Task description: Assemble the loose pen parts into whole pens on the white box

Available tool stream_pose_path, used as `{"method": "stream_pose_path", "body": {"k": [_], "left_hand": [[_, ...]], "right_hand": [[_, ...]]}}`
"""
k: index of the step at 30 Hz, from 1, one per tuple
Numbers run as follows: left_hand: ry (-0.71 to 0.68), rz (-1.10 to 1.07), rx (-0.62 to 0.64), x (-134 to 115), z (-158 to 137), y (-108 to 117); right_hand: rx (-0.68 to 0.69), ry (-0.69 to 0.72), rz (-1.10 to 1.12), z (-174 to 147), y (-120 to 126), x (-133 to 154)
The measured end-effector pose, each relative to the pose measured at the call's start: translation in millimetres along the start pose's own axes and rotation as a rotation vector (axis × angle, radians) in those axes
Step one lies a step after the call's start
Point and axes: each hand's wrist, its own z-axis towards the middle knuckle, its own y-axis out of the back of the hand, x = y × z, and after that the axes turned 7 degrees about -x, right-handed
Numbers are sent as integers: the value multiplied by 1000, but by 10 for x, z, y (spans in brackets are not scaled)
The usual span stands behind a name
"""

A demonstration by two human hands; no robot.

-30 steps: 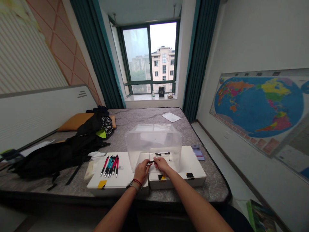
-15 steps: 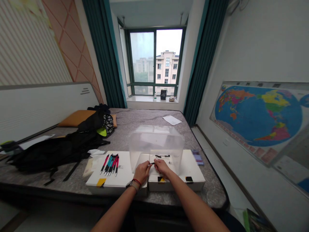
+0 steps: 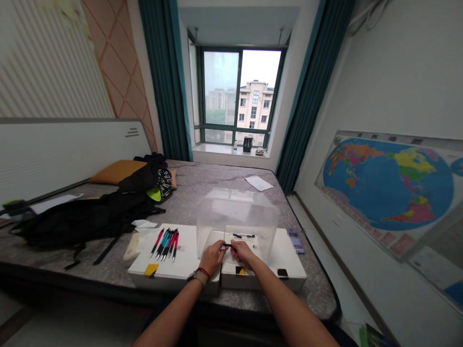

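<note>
Both hands meet inside the open front of a clear plastic bin [image 3: 237, 210] lying across two white boxes. My left hand [image 3: 212, 256] is closed, pinching one end of a small black pen part [image 3: 227, 245]. Its other end is between the closed fingers of my right hand [image 3: 241, 252]. The fingers cover much of the part, so its exact shape is hidden. Just beyond my right hand, small black pen pieces [image 3: 237, 236] lie inside the bin. To the left, several pens [image 3: 165, 245] in red, teal and black lie side by side on the left white box [image 3: 188, 267].
The right white box [image 3: 294, 262] has black and yellow tape on its edge. A black backpack [image 3: 83, 217] lies on the grey mattress [image 3: 206, 174] at left. White paper [image 3: 259, 183] rests farther back, and a blurred purple item [image 3: 296, 241] sits beside the right box.
The camera view has shifted slightly. Both hands keep their hold on the black pen part, which shows a little more between the fingertips.
</note>
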Motion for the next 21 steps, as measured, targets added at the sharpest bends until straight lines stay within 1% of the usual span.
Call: {"method": "stream_pose_path", "body": {"k": [7,15,18,21], "left_hand": [[-27,-49,-33,27,3,6],[16,-156,-24,-3,21,52],[14,-158,-23,-20,32,79],[4,-150,-43,-26,29,88]], "right_hand": [[21,-36,22,-25,20,24],[40,7,-21,1,21,18],[16,13,-83,19,-17,11],[-46,-21,-88,57,-3,52]]}}
